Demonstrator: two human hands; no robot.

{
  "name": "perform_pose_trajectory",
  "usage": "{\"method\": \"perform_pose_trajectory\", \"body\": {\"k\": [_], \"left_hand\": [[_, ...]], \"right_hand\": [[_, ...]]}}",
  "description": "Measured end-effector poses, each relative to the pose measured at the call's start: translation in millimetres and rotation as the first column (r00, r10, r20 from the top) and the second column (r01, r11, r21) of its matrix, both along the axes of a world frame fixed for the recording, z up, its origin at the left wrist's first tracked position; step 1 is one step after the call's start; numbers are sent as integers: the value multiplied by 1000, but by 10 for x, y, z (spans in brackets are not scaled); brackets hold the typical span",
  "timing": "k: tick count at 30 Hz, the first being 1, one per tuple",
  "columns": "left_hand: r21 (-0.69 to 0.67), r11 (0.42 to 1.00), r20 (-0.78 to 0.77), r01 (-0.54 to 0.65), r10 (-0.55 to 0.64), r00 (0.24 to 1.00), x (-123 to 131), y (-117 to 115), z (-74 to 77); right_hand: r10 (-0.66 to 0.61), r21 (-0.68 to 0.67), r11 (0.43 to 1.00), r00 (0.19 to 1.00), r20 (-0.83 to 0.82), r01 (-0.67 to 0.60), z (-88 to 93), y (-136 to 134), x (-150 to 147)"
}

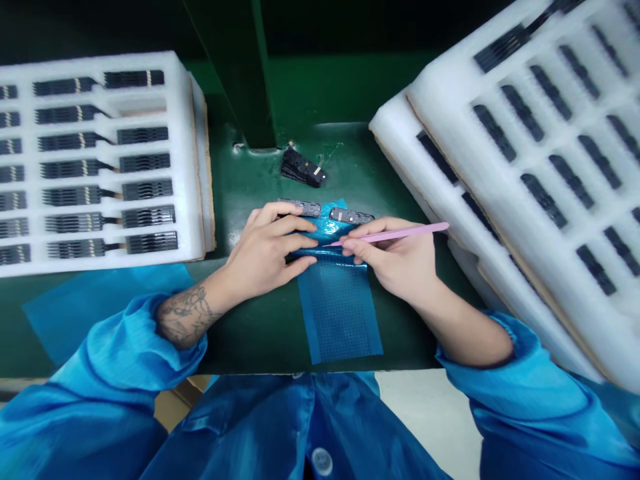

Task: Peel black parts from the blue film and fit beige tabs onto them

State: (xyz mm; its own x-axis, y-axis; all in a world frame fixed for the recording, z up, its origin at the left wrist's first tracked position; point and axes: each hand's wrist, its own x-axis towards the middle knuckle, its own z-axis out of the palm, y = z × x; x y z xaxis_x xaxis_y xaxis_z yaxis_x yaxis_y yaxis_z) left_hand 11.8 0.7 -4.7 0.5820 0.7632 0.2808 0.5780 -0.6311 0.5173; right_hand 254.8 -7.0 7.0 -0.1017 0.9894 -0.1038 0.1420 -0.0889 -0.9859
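Observation:
A blue film sheet (340,310) dotted with tiny parts lies on the green bench. My left hand (267,250) rests on its folded upper edge, fingers curled and pressing the film down. My right hand (395,257) pinches pink tweezers (400,233) whose tip points left at the fold. Just beyond my fingers sit two small dark grey modules (351,215), one partly hidden by my left hand. Another dark part (303,168) lies farther back.
A white foam tray (183,100) with rows of black components stands at the left. Tilted stacked foam trays (550,93) with dark slots fill the right. A green post (240,73) rises at the back. A second blue sheet (85,300) lies at front left.

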Motion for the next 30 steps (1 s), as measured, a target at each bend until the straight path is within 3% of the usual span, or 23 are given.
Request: {"method": "perform_pose_trajectory", "body": {"k": [3, 5, 7, 9, 11, 16, 20, 30], "left_hand": [[42, 999, 127, -13, 7, 992, -11, 4, 58], [106, 986, 168, -129, 110, 980, -14, 30, 92], [135, 958, 100, -252, 240, 966, -16, 74, 102], [93, 954, -13, -284, 287, 958, -17, 119, 85], [40, 968, -59, -249, 251, 966, -19, 142, 54], [104, 987, 85, -124, 115, 990, 5, 77, 7], [72, 997, 82, -27, 21, 996, 25, 32, -15], [58, 998, 88, -24, 19, 996, 32, 55, -9]], "right_hand": [[-59, -27, 998, 995, -80, 57, -30, 24, 6], [-64, -33, 998, 993, -101, 61, -51, 34, 13], [-66, -25, 998, 991, -113, 63, -67, 39, 22], [-79, -8, 997, 989, -123, 79, -75, 42, 31], [-104, 8, 994, 986, -127, 106, -73, 44, 36], [-166, 38, 984, 979, -116, 172, -38, 39, 5], [-189, 65, 979, 979, -74, 194, -31, 38, -32], [-183, 77, 980, 983, 15, 182, -30, 69, -39]]}}
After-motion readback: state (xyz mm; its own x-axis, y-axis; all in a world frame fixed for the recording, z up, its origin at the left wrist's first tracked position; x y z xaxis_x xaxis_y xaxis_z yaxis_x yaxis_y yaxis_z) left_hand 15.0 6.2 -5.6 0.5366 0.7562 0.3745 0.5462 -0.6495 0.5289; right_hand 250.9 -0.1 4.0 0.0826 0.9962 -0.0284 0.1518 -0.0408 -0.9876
